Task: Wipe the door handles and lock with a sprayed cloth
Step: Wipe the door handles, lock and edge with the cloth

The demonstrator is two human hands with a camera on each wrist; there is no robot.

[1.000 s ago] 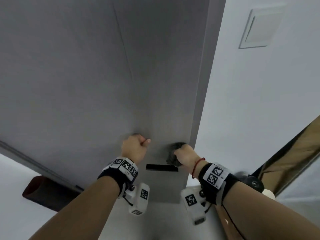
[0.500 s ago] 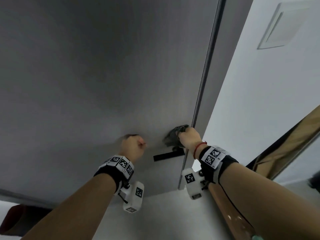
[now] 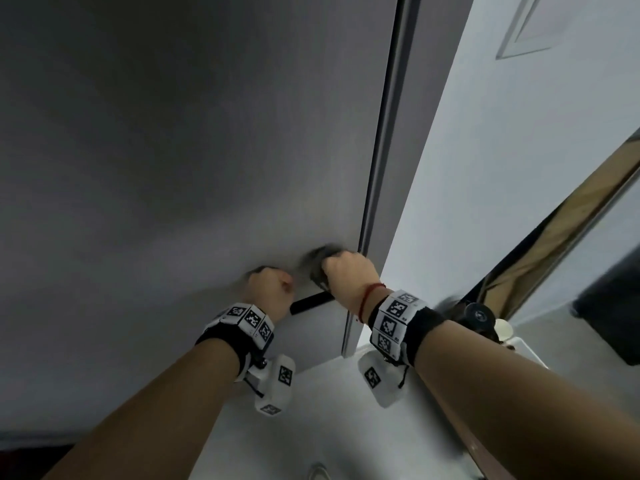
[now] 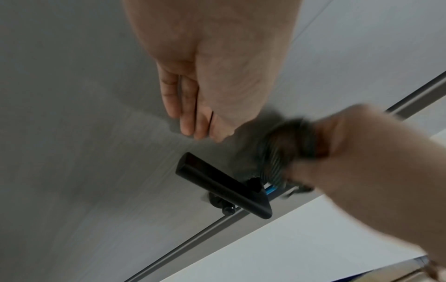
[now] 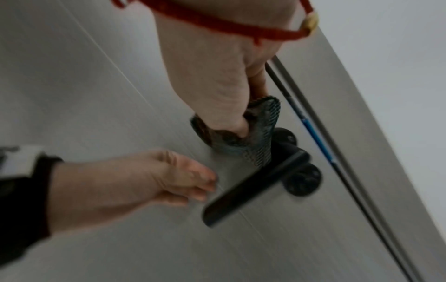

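Observation:
A black lever handle (image 3: 310,303) sticks out from the grey door (image 3: 173,168) close to its right edge. In the right wrist view the handle (image 5: 253,187) has a round black rose (image 5: 303,181), with a second round black piece (image 5: 286,136) above it. My right hand (image 3: 346,271) grips a dark bunched cloth (image 3: 317,261) and presses it on the door just above the lever's base; the cloth (image 5: 255,137) partly covers that upper piece. My left hand (image 3: 270,285) holds nothing; its fingers (image 4: 190,118) touch the door left of the handle (image 4: 217,183).
The door's metal edge strip (image 3: 388,133) runs up beside a white wall (image 3: 485,168) with a switch plate (image 3: 530,26). A wood-coloured panel (image 3: 571,220) and a dark object (image 3: 613,306) stand at the right. Pale floor (image 3: 329,427) lies below.
My right hand has carried the cloth up from the lever's base to the door above it, nearer the door's edge. The left hand has stayed on the door beside the handle.

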